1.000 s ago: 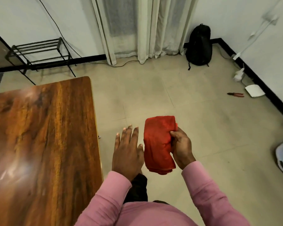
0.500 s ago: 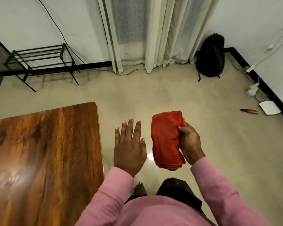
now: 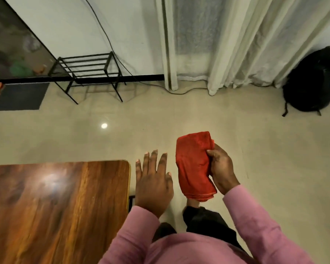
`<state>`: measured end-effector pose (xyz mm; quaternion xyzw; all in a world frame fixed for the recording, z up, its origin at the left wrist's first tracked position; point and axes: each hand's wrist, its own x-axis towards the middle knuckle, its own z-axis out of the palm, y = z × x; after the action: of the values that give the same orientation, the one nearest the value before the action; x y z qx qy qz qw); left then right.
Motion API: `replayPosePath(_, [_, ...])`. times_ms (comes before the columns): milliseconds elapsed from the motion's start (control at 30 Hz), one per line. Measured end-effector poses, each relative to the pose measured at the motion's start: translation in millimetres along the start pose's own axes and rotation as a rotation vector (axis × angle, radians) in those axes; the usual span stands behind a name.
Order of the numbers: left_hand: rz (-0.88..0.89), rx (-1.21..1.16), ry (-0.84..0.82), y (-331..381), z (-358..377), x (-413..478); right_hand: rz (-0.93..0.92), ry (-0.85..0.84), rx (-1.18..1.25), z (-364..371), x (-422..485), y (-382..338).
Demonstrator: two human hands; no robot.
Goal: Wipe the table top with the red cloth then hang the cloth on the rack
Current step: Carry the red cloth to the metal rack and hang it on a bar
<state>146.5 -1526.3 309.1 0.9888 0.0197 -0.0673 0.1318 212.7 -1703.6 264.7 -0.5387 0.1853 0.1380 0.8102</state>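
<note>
My right hand [image 3: 221, 169] grips a folded red cloth [image 3: 193, 164] from its right side, holding it in the air above the floor. My left hand [image 3: 153, 182] hovers flat beside the cloth with its fingers spread and holds nothing. The glossy wooden table top [image 3: 55, 206] fills the lower left, its right edge just left of my left hand. A black metal rack [image 3: 88, 71] with slatted shelves stands against the far wall, well beyond the table and both hands.
White curtains [image 3: 227, 40] hang at the back wall, with a black cable [image 3: 171, 91] trailing along the floor below them. A black backpack [image 3: 312, 82] lies at the far right. A dark mat [image 3: 20, 96] sits left of the rack. Tiled floor lies between me and the rack.
The view has swung left and up: the rack and curtains now appear nearer and more central, and the table has slid lower left. Both hands keep their pose, the cloth still held.
</note>
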Motion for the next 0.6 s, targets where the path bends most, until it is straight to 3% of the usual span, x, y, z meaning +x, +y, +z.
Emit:
replayPosePath(167, [-0.123,-0.178,0.213,3.1,-20.3,71.3,0.038,-0.096,-0.108,26.1,78.6,-35.7])
replayPosePath(600, [-0.157,-0.233,0.22,-85.3,-51.8,272.5,0.005,-0.172,-0.323,169.3,255.4,-99.5])
